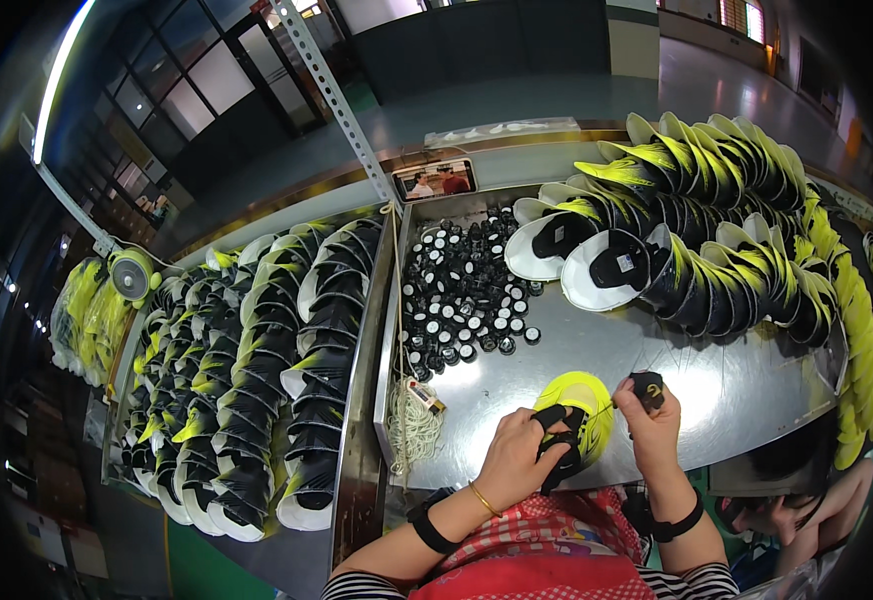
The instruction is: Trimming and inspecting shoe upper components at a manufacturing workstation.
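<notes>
My left hand [527,455] presses down on a yellow and black shoe upper [582,405] lying on the metal table [717,390] near its front edge. My right hand [650,420] is closed on a small black round part [647,385] just right of the upper, with a thin cord running from it to the upper. Both wrists wear black bands.
A heap of small black and white round parts [462,295] fills the table's left back. Stacked yellow and black uppers [717,220] line the right side, and more lie in rows [257,370] on the left. A bundle of white string [414,425] and a phone [435,180] are also there.
</notes>
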Demonstrator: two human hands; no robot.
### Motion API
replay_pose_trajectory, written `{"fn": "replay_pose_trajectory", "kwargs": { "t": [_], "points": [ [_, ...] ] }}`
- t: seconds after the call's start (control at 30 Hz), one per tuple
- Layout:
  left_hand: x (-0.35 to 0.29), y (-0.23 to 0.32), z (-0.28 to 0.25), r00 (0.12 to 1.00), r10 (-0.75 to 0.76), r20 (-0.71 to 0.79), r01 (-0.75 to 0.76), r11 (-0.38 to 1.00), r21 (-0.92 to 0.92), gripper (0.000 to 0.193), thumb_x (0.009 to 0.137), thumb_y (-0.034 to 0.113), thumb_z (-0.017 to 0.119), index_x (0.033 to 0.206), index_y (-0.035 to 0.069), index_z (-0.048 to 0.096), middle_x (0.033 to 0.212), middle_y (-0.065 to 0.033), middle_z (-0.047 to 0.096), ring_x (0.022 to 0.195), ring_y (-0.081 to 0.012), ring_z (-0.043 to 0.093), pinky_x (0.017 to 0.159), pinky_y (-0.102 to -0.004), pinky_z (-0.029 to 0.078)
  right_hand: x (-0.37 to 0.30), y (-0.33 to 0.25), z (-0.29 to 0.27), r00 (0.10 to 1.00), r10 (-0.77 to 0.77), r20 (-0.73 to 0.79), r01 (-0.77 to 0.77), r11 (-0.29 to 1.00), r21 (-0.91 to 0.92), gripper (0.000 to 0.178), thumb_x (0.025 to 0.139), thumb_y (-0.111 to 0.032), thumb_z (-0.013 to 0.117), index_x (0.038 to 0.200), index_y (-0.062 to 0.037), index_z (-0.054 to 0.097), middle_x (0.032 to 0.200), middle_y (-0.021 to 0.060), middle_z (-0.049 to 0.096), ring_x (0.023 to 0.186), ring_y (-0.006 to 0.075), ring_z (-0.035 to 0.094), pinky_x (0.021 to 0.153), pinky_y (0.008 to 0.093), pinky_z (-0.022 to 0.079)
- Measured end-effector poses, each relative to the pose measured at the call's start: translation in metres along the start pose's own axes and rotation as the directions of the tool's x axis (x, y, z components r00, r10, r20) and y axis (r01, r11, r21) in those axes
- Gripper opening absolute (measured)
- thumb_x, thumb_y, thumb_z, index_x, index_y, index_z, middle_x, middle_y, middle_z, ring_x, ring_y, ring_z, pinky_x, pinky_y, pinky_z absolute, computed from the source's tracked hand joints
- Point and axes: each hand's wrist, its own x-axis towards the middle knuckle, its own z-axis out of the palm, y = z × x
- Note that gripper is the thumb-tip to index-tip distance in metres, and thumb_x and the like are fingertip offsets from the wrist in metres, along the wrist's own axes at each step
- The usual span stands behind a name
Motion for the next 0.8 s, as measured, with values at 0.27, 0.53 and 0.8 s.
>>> {"fn": "replay_pose_trajectory", "kwargs": {
  "t": [0.27,0.53,0.8],
  "points": [
    [0.032,0.026,0.009,0.954,-0.229,0.191,0.252,0.278,-0.927,0.029,0.087,0.009,0.061,0.111,0.003,0.048,0.086,-0.0005,0.060,0.069,-0.0014,0.054,0.062,-0.0156,0.044,0.003,-0.003,0.015,0.990,-0.112,0.091,0.128,0.971,-0.202,0.008,0.080,-0.006,0.066,0.081,-0.0019,0.060,0.078,0.0015,0.058,0.067,0.0076,0.051,0.061,0.0215,0.041],
    [0.042,0.019,0.011,0.879,-0.457,0.135,0.313,0.340,-0.887,0.006,0.087,0.008,0.060,0.088,0.004,0.057,0.061,0.0077,0.050,0.054,0.0017,0.042,0.048,-0.0152,0.033,0.009,-0.022,-0.002,0.707,-0.694,0.134,0.552,0.423,-0.719,0.011,0.073,0.004,0.065,0.081,-0.0028,0.060,0.076,0.0076,0.060,0.060,0.0195,0.060,0.051,0.0279,0.045],
    [0.039,0.027,0.018,0.901,-0.428,0.075,0.256,0.382,-0.888,0.009,0.087,0.010,0.062,0.092,0.004,0.060,0.065,0.0082,0.050,0.055,0.0020,0.039,0.048,-0.0157,0.029,-0.003,-0.003,0.007,0.968,-0.251,0.016,0.241,0.908,-0.343,0.011,0.078,-0.002,0.067,0.084,-0.0038,0.058,0.074,0.0022,0.062,0.059,0.0096,0.055,0.053,0.0232,0.043]
  ]
}}
